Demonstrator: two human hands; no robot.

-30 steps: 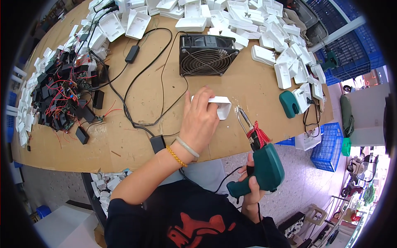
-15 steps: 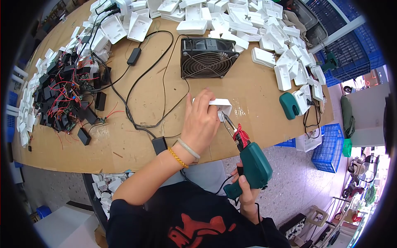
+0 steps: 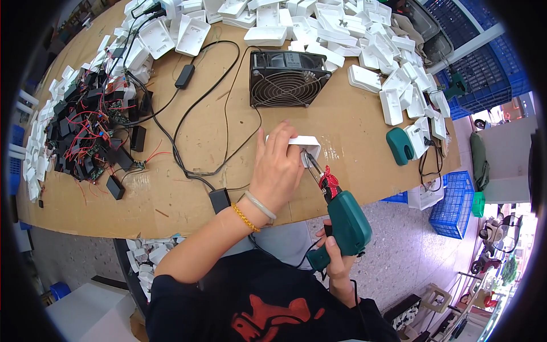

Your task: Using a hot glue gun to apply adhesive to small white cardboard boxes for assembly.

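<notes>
My left hand [image 3: 277, 165] is closed round a white plastic case [image 3: 308, 142], holding it on edge over the cardboard-covered table. My fingers hide much of the case. In my right hand [image 3: 336, 256] is a green soldering gun [image 3: 348, 221], gripped by its handle. Its two metal prongs point up and left, with their tip at the inside of the case; whether it touches cannot be made out. Red patterned material is wrapped round the base of the prongs. A black cord trails from the handle.
Just beyond my hands stands a black fan [image 3: 288, 78]. White cases [image 3: 325, 34] lie heaped along the back and right. Black boxes with red wires and circuit boards [image 3: 91, 128] are piled at left. Black cables [image 3: 176, 137] cross the table. A green holder [image 3: 399, 146] sits near the right edge.
The soldering gun has shifted slightly left and up, its tip a little further into the white case. My left hand has stayed in place.
</notes>
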